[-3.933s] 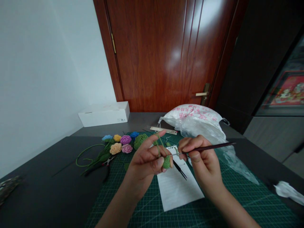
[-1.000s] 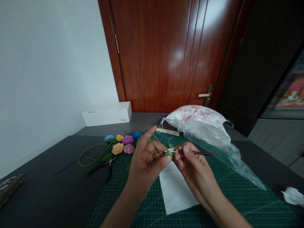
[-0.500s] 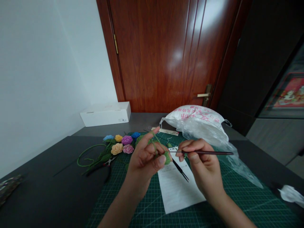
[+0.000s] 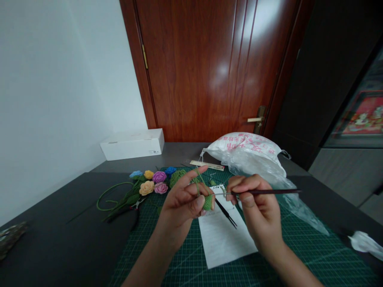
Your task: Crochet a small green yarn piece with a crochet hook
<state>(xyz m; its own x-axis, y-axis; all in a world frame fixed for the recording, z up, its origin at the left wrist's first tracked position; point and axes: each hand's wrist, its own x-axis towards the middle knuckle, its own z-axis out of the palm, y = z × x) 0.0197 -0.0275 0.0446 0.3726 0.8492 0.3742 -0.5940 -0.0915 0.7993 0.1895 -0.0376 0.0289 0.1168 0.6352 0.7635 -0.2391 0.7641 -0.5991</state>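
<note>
My left hand [image 4: 184,203] pinches a small green crochet piece [image 4: 208,203] between thumb and fingertips, with green yarn [image 4: 198,180] running up over the index finger. My right hand [image 4: 257,201] holds a dark-handled crochet hook [image 4: 269,192] between thumb and fingers, level and pointing left. Its thin metal tip reaches the green piece at the left hand's fingertips. The underside of the piece is hidden by my left fingers.
Under my hands lies a green cutting mat [image 4: 287,243] with a sheet of white paper [image 4: 223,243] and black tweezers [image 4: 226,214]. Crocheted roses [image 4: 160,188], a green leaf piece [image 4: 177,177], wire stems [image 4: 113,199] and pliers [image 4: 136,211] are to the left. A plastic bag [image 4: 245,149] and ruler [image 4: 206,164] are behind.
Since the earlier frames, my right hand has drawn back to the right and the hook now lies level, its handle showing longer. The left hand still holds the green piece.
</note>
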